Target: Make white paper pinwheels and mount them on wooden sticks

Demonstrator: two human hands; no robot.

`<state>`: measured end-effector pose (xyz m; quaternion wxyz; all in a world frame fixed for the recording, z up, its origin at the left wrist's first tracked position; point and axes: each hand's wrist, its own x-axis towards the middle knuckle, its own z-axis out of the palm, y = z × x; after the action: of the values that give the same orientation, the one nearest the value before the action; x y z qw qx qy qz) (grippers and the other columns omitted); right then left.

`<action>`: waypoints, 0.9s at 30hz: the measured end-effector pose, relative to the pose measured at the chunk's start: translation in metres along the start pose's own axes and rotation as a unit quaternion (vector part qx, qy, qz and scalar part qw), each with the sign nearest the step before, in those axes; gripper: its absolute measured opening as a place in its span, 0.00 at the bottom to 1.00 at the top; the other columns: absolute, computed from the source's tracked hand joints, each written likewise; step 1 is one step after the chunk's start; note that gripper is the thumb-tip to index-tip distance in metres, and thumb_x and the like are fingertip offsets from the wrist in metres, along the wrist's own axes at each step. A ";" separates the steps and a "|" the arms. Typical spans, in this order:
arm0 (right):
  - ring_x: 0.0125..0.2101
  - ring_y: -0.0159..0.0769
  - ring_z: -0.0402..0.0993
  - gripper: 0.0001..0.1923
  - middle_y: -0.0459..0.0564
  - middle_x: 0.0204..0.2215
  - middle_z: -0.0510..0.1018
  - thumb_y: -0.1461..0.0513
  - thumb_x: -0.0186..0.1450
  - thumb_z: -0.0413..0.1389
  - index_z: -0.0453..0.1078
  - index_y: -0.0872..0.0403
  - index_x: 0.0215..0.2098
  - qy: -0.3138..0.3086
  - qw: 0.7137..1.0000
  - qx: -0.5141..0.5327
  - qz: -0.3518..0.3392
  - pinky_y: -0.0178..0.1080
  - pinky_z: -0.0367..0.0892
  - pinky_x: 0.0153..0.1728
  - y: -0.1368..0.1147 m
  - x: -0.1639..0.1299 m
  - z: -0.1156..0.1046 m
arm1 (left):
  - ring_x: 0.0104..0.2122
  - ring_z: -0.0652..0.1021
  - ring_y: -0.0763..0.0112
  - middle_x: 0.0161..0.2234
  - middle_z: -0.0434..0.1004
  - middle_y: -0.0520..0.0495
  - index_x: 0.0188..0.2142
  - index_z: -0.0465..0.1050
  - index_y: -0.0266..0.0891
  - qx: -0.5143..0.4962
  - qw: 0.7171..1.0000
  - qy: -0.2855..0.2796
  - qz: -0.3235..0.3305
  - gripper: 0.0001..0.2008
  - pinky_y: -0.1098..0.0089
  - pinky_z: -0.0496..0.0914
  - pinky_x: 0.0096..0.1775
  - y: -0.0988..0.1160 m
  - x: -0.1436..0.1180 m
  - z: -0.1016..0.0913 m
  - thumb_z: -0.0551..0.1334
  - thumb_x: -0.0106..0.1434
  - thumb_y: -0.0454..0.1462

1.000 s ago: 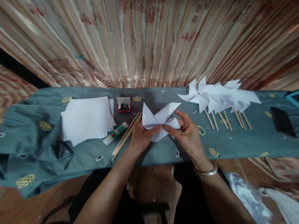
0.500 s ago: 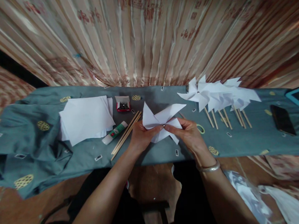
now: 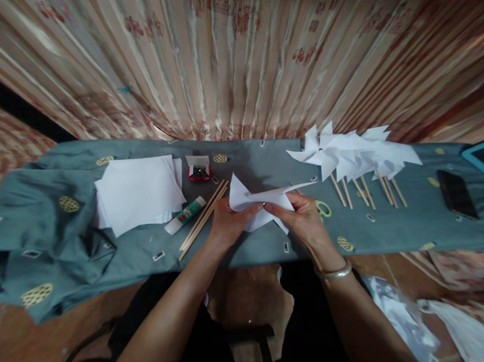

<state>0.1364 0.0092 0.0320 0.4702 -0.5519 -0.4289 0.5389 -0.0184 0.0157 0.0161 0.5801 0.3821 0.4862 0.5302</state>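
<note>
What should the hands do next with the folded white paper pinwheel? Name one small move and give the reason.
Probably take one thin wooden stick from the pair beside the left hand. Both hands, the right hand included, pinch the folded white paper pinwheel at its pinned centre, and it has no stick, while the finished white pinwheels lie on sticks.

Dim, warm light; white paper (image 3: 138, 190) brightest. Strong fisheye bending at edges; corners soft, perhaps motion-blurred.
</note>
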 end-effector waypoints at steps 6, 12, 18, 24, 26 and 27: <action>0.23 0.35 0.75 0.11 0.43 0.25 0.84 0.57 0.46 0.70 0.81 0.49 0.28 0.003 1.000 0.005 -0.015 0.40 0.73 0.28 0.003 0.000 0.000 | 0.24 0.78 0.68 0.24 0.81 0.47 0.26 0.80 0.36 0.011 1.000 0.002 -0.016 0.10 0.70 0.72 0.28 0.002 0.000 0.000 0.74 0.43 0.37; 0.21 0.32 0.73 0.08 0.42 0.23 0.83 0.59 0.47 0.69 0.81 0.48 0.27 0.000 1.000 0.011 -0.017 0.37 0.70 0.26 0.004 0.000 -0.001 | 0.24 0.77 0.69 0.24 0.81 0.47 0.25 0.80 0.35 -0.003 1.000 -0.007 -0.027 0.12 0.70 0.73 0.30 0.004 0.002 0.000 0.75 0.40 0.38; 0.24 0.35 0.75 0.10 0.44 0.25 0.83 0.56 0.48 0.69 0.81 0.50 0.29 -0.003 1.000 -0.015 -0.025 0.40 0.73 0.28 0.005 0.000 -0.002 | 0.23 0.77 0.69 0.23 0.81 0.48 0.24 0.80 0.36 0.009 1.000 -0.004 -0.026 0.10 0.72 0.71 0.28 0.004 0.001 0.000 0.75 0.40 0.37; 0.24 0.36 0.76 0.11 0.44 0.27 0.84 0.54 0.48 0.70 0.81 0.49 0.29 -0.016 0.999 -0.027 -0.031 0.41 0.74 0.30 0.001 -0.001 -0.003 | 0.25 0.78 0.68 0.26 0.83 0.47 0.26 0.81 0.35 -0.005 1.000 -0.018 -0.023 0.11 0.70 0.73 0.30 0.003 -0.001 0.000 0.74 0.42 0.38; 0.24 0.35 0.76 0.11 0.44 0.26 0.84 0.54 0.48 0.69 0.81 0.49 0.29 -0.016 0.999 -0.035 -0.037 0.40 0.74 0.29 0.000 -0.001 -0.002 | 0.25 0.79 0.67 0.27 0.83 0.47 0.26 0.81 0.35 -0.006 0.999 -0.021 -0.029 0.12 0.70 0.73 0.30 0.003 -0.001 0.000 0.75 0.42 0.39; 0.24 0.35 0.75 0.11 0.44 0.26 0.84 0.54 0.48 0.69 0.80 0.49 0.28 -0.016 0.998 -0.037 -0.038 0.40 0.74 0.29 0.000 -0.001 -0.002 | 0.25 0.79 0.67 0.27 0.83 0.46 0.26 0.81 0.35 -0.004 0.999 -0.019 -0.031 0.12 0.69 0.73 0.30 0.004 -0.001 0.000 0.75 0.42 0.39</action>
<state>0.1384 0.0077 0.0320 0.4627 -0.5434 -0.4768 0.5131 -0.0196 0.0152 0.0195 0.6067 0.3749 0.4845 0.5067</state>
